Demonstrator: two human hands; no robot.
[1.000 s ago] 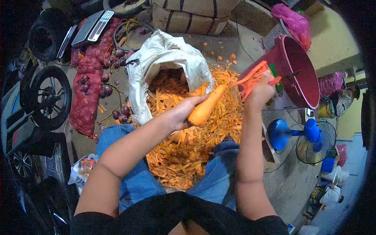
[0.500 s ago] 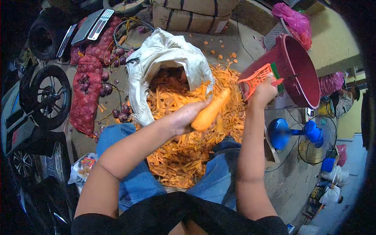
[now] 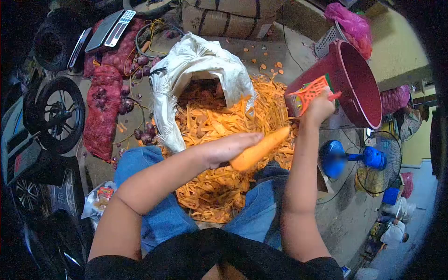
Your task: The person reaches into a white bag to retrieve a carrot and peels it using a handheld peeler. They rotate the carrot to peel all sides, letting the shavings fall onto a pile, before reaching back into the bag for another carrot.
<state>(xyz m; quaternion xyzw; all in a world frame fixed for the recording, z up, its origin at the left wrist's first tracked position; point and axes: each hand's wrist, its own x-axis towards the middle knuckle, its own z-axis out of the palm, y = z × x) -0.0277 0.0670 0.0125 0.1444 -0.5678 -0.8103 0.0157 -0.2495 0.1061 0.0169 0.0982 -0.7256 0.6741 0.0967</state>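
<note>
My left hand (image 3: 228, 148) is wrapped around a thick peeled carrot (image 3: 262, 148), whose narrow end points up and to the right. In my right hand (image 3: 319, 111) is an orange plastic peeler (image 3: 310, 94) with a lattice of holes, lifted in front of the red bucket and apart from the carrot. Below both hands lies a heap of carrot peelings (image 3: 219, 175) between my knees. A white woven sack (image 3: 203, 58) lies with its mouth open toward me, peelings spilling at its opening.
A large red bucket (image 3: 322, 70) tilts at the right, beside a blue fan (image 3: 373, 158). Red net bags of onions (image 3: 100, 112), a scale (image 3: 105, 32) and a motorbike wheel (image 3: 60, 114) stand left. Wrapped bales (image 3: 224, 21) sit behind. A person (image 3: 394, 233) is far right.
The carrot has swung so its tip points lower and further right, with my left hand turning along. My right hand and the peeler have shifted slightly right and down.
</note>
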